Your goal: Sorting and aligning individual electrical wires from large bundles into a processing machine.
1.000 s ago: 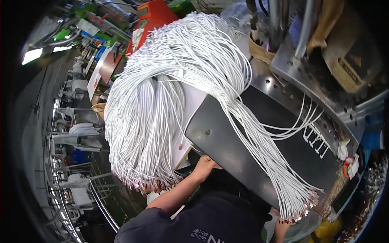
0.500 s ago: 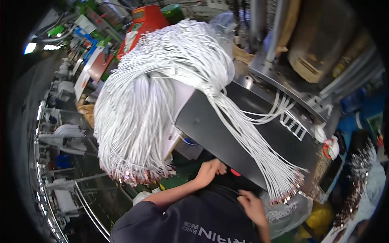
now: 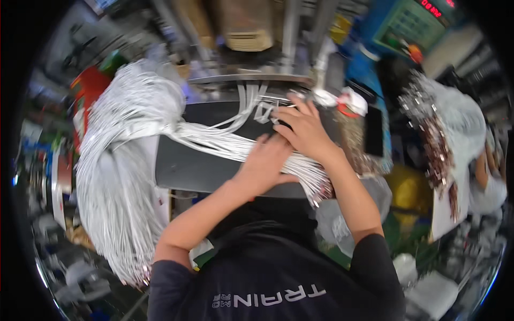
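Dark short-sleeved shirt, pale lettering, bare forearms, ringless fingers

A green control panel (image 3: 408, 24) with a small red-digit display (image 3: 431, 6) sits top right; a brown carton (image 3: 247, 21) top centre.

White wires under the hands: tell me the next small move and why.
Probably pinch a few wires off the bundle with the right hand while the left hand pins the rest. Both hands already lie flat on the strands on the dark tray, the right one by the loose wires at the tray's top edge, and neither has closed on anything that I can see.
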Action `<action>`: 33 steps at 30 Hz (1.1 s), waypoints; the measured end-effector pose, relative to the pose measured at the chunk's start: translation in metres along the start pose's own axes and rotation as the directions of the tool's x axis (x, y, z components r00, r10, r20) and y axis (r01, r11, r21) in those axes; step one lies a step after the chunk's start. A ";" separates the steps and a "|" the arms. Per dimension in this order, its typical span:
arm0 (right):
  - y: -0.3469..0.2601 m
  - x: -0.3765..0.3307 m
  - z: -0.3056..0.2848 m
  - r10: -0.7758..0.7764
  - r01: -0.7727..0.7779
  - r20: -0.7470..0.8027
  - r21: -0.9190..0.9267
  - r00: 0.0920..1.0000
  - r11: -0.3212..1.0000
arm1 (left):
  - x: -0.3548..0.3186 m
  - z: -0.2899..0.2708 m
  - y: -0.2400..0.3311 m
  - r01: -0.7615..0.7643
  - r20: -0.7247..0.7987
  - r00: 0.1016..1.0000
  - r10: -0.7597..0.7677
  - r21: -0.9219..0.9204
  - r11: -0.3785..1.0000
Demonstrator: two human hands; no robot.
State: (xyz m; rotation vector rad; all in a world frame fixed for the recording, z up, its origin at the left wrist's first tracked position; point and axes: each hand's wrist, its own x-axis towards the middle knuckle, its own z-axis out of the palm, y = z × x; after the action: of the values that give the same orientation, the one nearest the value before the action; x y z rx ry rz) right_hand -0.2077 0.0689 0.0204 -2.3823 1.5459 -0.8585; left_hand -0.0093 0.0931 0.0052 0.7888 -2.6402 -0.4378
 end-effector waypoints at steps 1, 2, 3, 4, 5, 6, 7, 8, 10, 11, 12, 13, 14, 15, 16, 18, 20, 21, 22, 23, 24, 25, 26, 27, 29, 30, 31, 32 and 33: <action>-0.004 -0.009 -0.016 0.061 -0.080 0.107 0.188 0.992 0.979 | -0.002 -0.011 -0.005 0.031 0.053 0.998 -0.028 -0.060 0.998; -0.009 -0.025 -0.032 0.100 -0.179 0.222 0.372 0.970 0.911 | -0.006 -0.029 -0.008 0.143 0.158 0.979 -0.128 -0.083 0.986; -0.008 -0.048 -0.058 0.125 -0.297 0.341 0.516 0.932 0.803 | -0.013 -0.043 -0.021 0.053 0.073 0.996 -0.052 -0.013 0.999; -0.001 -0.075 -0.087 0.110 -0.402 0.448 0.635 0.887 0.660 | -0.029 -0.057 -0.035 0.074 0.060 0.995 -0.079 0.070 0.995; 0.015 -0.115 -0.105 0.125 -0.420 0.443 0.668 0.888 0.615 | -0.040 -0.074 -0.055 0.162 0.111 0.979 -0.169 0.067 0.984; 0.031 -0.157 -0.118 0.137 -0.426 0.430 0.702 0.892 0.571 | -0.044 -0.092 -0.076 0.168 0.139 0.972 -0.191 0.161 0.973; 0.044 -0.197 -0.126 0.282 -0.576 0.503 0.683 0.817 0.449 | -0.049 -0.109 -0.093 0.184 0.157 0.960 -0.230 0.262 0.947; 0.059 -0.235 -0.126 0.404 -0.697 0.574 0.650 0.712 0.304 | -0.051 -0.124 -0.104 0.265 0.209 0.921 -0.330 0.285 0.921; 0.099 -0.299 -0.106 0.730 -0.908 0.601 0.414 0.324 0.062 | -0.044 -0.134 -0.121 0.333 0.260 0.872 -0.416 0.307 0.891; 0.122 -0.338 -0.078 0.734 -0.911 0.603 0.408 0.313 0.053 | -0.041 -0.135 -0.126 0.331 0.280 0.868 -0.409 0.287 0.899; 0.140 -0.365 -0.046 0.892 -0.907 0.356 0.404 0.279 0.122 | -0.040 -0.135 -0.132 0.334 0.297 0.863 -0.407 0.268 0.904; 0.158 -0.394 -0.027 0.969 -0.905 0.074 0.379 0.235 0.190 | -0.041 -0.135 -0.137 0.336 0.313 0.859 -0.404 0.250 0.908; 0.162 -0.393 -0.021 0.965 -0.904 0.088 0.379 0.247 0.197 | -0.046 -0.136 -0.144 0.351 0.309 0.852 -0.421 0.258 0.900; 0.160 -0.387 -0.013 0.966 -0.875 -0.085 0.410 0.244 0.257 | -0.052 -0.142 -0.152 0.437 0.179 0.871 -0.457 0.138 0.889; 0.148 -0.391 -0.008 0.940 -0.852 -0.271 0.424 0.205 0.308 | -0.052 -0.139 -0.163 0.480 0.060 0.876 -0.479 -0.008 0.877; 0.125 -0.370 0.004 0.893 -0.814 -0.412 0.448 0.179 0.370 | -0.061 -0.147 -0.166 0.527 -0.068 0.841 -0.537 -0.123 0.841; 0.082 -0.301 -0.026 0.697 -0.681 -0.633 0.347 0.337 0.645 | -0.064 -0.143 -0.158 0.489 -0.156 0.810 -0.565 -0.350 0.799; 0.059 -0.265 -0.034 0.699 -0.660 -0.628 0.369 0.343 0.655 | -0.059 -0.137 -0.136 0.504 -0.192 0.823 -0.534 -0.188 0.843; 0.029 -0.231 -0.044 0.626 -0.533 -0.622 0.365 0.470 0.763 | -0.051 -0.123 -0.107 0.509 -0.217 0.837 -0.502 -0.027 0.860; -0.001 -0.196 -0.049 0.530 -0.388 -0.619 0.362 0.580 0.848 | -0.035 -0.114 -0.098 0.515 0.071 0.857 -0.510 -0.075 0.854; -0.030 -0.157 -0.052 0.493 -0.308 -0.493 0.409 0.717 0.859 | -0.016 -0.100 -0.070 0.446 0.193 0.885 -0.424 -0.088 0.891; -0.056 -0.116 -0.048 0.415 -0.224 -0.356 0.470 0.837 0.854 | -0.001 -0.083 -0.049 0.336 0.227 0.919 -0.321 -0.029 0.941; -0.080 -0.075 -0.035 0.250 -0.148 -0.342 0.297 0.906 0.943 | 0.003 -0.076 -0.040 0.233 0.268 0.935 -0.234 0.038 0.972; -0.092 -0.044 -0.027 0.091 -0.064 -0.307 0.097 0.947 0.993 | 0.010 -0.078 -0.039 0.231 0.256 0.937 -0.239 0.058 0.971; -0.098 -0.014 -0.014 0.125 -0.114 -0.150 0.079 0.981 0.990 | 0.016 -0.087 -0.042 0.252 0.176 0.962 -0.211 -0.259 0.933; -0.096 -0.004 -0.011 0.186 -0.187 0.021 0.041 0.982 0.982 | 0.015 -0.095 -0.046 0.243 0.176 0.963 -0.203 -0.247 0.938; -0.091 0.004 -0.021 0.188 -0.188 0.008 0.045 0.982 0.981 | 0.012 -0.105 -0.052 0.250 0.093 0.968 -0.233 -0.329 0.911; -0.083 0.014 -0.042 0.203 -0.204 -0.021 -0.048 0.979 0.978 | 0.008 -0.116 -0.060 0.251 0.008 0.962 -0.272 -0.408 0.878; -0.080 0.017 -0.058 0.216 -0.221 -0.047 -0.144 0.975 0.965 | -0.001 -0.127 -0.065 0.241 -0.074 0.946 -0.316 -0.490 0.838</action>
State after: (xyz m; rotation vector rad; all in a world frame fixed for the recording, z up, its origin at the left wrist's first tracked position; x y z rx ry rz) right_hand -0.1722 0.0984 0.1093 -2.2450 1.9037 -0.7603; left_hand 0.0739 0.0183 0.0931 0.9923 -2.1376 -1.0164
